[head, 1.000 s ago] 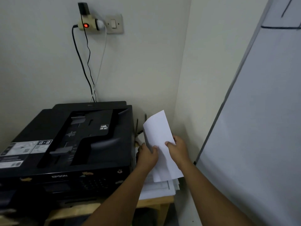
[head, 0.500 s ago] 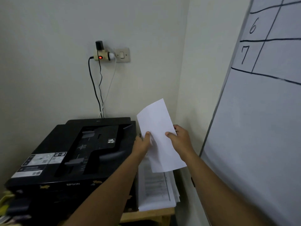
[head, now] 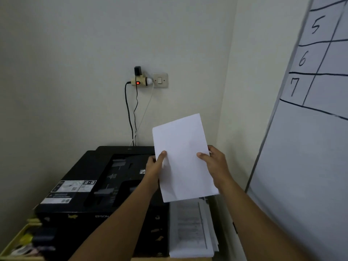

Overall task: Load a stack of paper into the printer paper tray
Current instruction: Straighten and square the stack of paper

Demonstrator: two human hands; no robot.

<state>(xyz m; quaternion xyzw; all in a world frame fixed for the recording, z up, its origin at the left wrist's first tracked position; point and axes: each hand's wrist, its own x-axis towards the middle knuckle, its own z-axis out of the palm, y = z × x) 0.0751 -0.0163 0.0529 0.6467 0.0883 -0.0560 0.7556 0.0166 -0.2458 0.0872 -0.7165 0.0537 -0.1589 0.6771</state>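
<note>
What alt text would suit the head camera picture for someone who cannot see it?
Two bare hands hold a blank white stack of paper upright by its side edges, left hand and right hand, above a black printer in a room corner. A pile of printed sheets lies beside the printer, and a whiteboard stands on the right.

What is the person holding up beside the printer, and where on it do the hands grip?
A blank white stack of paper, held upright by both long side edges: the left hand pinches the left edge, the right hand the right edge, around mid-height.

Wooden table point(head: 150, 259) carries black printer point(head: 98, 185) beside printed papers point(head: 192, 230)
</note>
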